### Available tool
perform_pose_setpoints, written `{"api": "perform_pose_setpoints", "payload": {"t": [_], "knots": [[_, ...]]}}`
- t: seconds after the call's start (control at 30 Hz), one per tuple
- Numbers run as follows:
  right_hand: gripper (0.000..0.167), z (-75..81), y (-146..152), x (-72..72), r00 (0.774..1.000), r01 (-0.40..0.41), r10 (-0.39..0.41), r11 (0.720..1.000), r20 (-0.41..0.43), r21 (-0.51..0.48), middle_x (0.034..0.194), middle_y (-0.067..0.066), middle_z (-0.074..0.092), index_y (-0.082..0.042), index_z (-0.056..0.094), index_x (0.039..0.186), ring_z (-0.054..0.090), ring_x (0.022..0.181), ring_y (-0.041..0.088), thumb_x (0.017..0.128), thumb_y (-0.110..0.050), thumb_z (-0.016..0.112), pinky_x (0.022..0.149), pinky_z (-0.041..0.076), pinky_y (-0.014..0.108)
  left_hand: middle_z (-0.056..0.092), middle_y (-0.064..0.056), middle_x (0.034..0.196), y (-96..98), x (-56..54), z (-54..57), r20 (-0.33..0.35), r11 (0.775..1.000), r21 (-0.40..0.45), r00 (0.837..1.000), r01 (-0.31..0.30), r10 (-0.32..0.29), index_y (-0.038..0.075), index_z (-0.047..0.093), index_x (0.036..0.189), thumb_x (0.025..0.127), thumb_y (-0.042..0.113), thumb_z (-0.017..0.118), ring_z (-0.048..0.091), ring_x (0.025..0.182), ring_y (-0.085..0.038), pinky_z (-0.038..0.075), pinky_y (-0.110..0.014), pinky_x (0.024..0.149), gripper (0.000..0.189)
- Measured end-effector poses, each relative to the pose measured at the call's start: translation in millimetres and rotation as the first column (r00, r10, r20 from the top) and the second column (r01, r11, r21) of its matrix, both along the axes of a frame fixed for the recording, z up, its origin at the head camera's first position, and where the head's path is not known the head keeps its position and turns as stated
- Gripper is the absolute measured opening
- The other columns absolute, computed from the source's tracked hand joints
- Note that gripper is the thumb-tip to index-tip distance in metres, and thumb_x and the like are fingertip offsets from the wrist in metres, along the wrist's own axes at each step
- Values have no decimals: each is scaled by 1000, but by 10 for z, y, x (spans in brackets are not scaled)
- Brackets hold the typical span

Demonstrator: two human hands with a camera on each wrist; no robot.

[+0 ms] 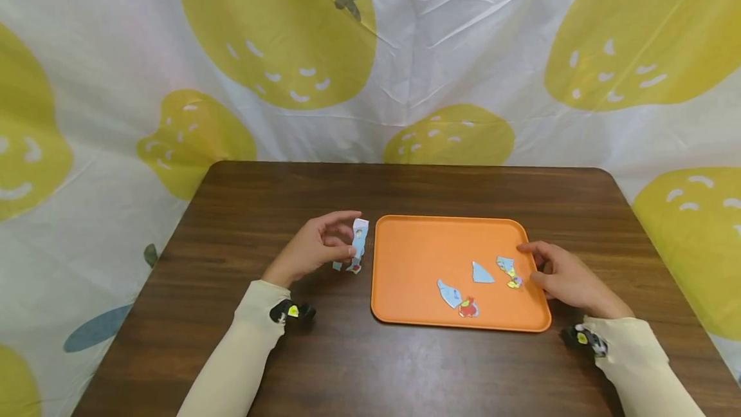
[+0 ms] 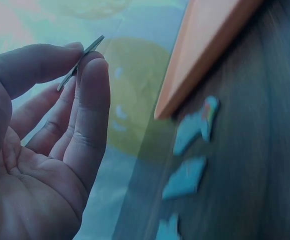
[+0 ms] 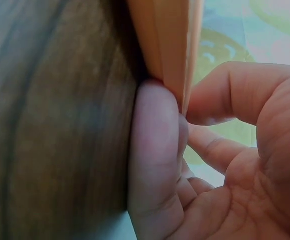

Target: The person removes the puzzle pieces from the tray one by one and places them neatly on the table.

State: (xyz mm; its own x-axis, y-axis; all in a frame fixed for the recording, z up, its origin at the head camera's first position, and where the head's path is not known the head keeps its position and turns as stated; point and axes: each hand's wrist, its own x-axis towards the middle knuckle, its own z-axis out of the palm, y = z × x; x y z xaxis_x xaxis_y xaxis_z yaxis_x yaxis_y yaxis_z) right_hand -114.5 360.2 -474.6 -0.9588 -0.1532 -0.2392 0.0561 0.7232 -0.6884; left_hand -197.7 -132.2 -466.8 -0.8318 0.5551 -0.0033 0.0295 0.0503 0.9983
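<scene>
My left hand (image 1: 353,234) is raised just left of an orange tray (image 1: 417,256) and pinches a thin light-blue cardboard piece (image 1: 361,235) upright. In the left wrist view, thumb and fingertips (image 2: 97,65) clamp that piece (image 2: 94,45) edge-on. More blue pieces (image 1: 354,267) lie on the table below the hand, seen close in the left wrist view as loose pieces (image 2: 186,177). My right hand (image 1: 547,269) holds the tray's right rim. In the right wrist view, a finger and thumb (image 3: 157,150) squeeze the rim (image 3: 167,45).
Several blue, red and yellow picture pieces (image 1: 482,273) lie scattered in the tray's near right half. The dark wooden table (image 1: 260,211) ends at a cloth backdrop with yellow fruit shapes (image 1: 278,24). The tray's corner (image 2: 205,55) lies close to the loose pieces.
</scene>
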Motion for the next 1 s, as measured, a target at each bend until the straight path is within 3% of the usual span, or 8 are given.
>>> {"api": "perform_pose_setpoints", "payload": {"t": [0.33, 0.6, 0.77, 1.0], "knots": [[58, -10, 35, 7, 1000, -2, 3, 999, 8, -53, 111, 17, 58, -4, 50, 152, 59, 75, 16, 96, -2, 66, 62, 63, 34, 63, -9, 107, -560, 93, -97, 20, 991, -57, 992, -122, 123, 2, 47, 157, 90, -9, 77, 73, 81, -13, 66, -37, 75, 74], [58, -24, 55, 6, 1000, -6, 5, 999, -11, -51, 110, 16, 59, -5, 50, 152, 58, 73, 14, 96, -2, 65, 61, 61, 33, 64, -14, 111, -904, 76, -179, 9, 972, -159, 984, -173, 177, 0, 46, 157, 91, -6, 76, 73, 84, -12, 65, -35, 75, 72], [58, -32, 59, 10, 1000, 2, -2, 998, -1, -63, 112, 17, 59, -5, 50, 152, 59, 74, 15, 96, -2, 65, 61, 62, 34, 63, -23, 118, -1021, 54, -226, 26, 946, -264, 979, -190, 204, 6, 49, 156, 92, 0, 77, 73, 86, -15, 65, -36, 77, 70], [57, -31, 56, 2, 1000, -5, 4, 999, -17, -49, 110, 16, 59, -5, 51, 151, 59, 73, 14, 95, -2, 65, 61, 61, 33, 68, -23, 122, -1058, 11, -278, -26, 894, -401, 978, -200, 207, 13, 53, 155, 92, 9, 81, 72, 86, -18, 62, -36, 72, 69]]}}
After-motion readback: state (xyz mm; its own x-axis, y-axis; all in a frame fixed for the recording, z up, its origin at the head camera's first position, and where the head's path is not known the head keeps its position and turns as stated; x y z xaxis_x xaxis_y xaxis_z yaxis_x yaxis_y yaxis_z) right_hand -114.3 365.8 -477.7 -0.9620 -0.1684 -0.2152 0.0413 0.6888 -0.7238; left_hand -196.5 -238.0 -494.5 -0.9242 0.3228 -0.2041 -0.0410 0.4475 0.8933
